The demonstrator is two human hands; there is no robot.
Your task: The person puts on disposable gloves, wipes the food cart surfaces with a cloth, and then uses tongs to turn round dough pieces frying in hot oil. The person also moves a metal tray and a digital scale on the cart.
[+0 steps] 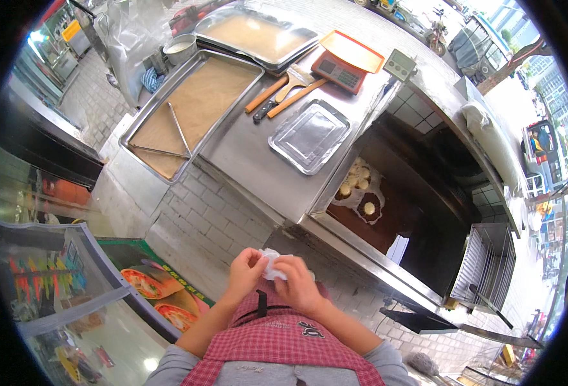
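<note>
In front of a red checked apron, my left hand and my right hand hold a crumpled piece of thin white material, tissue or plastic, between them. Ahead on the steel counter lies a rectangular metal tray or lid. Behind it are two wooden sticks, a flat brush and a black-handled tool. Farther right, a deep fryer vat of dark oil holds several pale round pieces in foam, with one round piece apart from the others.
A lined baking tray with metal tongs overhangs the counter's left side. A covered tray, an orange scale and a small timer stand farther back. A wire basket is at the vat's right end; a glazed display case stands left.
</note>
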